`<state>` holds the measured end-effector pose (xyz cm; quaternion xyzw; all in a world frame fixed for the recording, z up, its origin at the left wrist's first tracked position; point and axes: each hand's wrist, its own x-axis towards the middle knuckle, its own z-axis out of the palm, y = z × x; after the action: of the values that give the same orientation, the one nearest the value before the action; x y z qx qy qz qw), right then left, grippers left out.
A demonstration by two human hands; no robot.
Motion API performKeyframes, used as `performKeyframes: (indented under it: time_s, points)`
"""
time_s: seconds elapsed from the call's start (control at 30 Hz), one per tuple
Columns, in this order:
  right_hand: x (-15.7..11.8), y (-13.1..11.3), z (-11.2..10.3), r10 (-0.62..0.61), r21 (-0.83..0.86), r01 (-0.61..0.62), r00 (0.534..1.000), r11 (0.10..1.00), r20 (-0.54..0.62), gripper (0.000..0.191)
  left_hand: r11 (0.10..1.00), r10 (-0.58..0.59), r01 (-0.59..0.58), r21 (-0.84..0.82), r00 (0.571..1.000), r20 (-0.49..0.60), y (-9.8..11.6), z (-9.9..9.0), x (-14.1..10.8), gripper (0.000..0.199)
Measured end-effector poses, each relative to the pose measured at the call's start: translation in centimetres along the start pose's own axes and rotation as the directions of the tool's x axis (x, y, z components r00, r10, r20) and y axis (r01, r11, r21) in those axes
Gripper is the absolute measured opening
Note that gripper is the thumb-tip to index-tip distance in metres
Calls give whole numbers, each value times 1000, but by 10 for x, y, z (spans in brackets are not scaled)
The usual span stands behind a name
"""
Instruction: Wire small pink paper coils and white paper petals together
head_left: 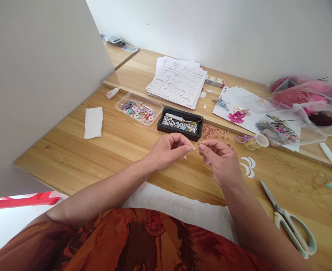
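My left hand (pixel 170 150) is closed in a pinch on a small white piece (pixel 193 148), just in front of the black tray (pixel 179 132). Facing it, my right hand (pixel 220 158) pinches a thin wire (pixel 197 149) that runs to the white piece. The two sets of fingertips are a short gap apart. Pink wire loops (pixel 214 132) lie on the table beyond my right hand. Beside that hand are several white crescent cutouts (pixel 248 166).
Open scissors (pixel 288 222) lie at the right, near my right forearm. A clear bead box (pixel 139 108), glue bottle (pixel 112 92) and white cloth (pixel 93 122) are at the left. Paper sheets (pixel 177 81) and plastic bags (pixel 309 94) lie behind. A spool (pixel 256 142) stands right.
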<state>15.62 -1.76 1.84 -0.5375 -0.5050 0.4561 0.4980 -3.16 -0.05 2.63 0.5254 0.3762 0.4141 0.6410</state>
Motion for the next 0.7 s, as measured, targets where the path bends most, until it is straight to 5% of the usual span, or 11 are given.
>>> performKeyframes:
  time_s: [0.1, 0.33, 0.53, 0.7]
  points:
    - [-6, 4, 9, 33, 22, -33, 999, 999, 31, 17, 997, 7, -14, -81, 996, -86, -2, 1, 2, 28]
    - [-28, -11, 22, -250, -373, 252, 967, 893, 56, 7, 999, 41, -47, -14, 953, -300, 0, 4, 3, 23]
    - [-27, -35, 15, -487, -596, 481, 857, 643, 168, 8, 987, 118, -77, 143, 947, -299, 5, 4, 0, 16]
    - [-20, -53, 6, -569, -646, 550, 795, 529, 211, 9, 970, 140, -83, 228, 958, -249, 9, 4, -3, 13]
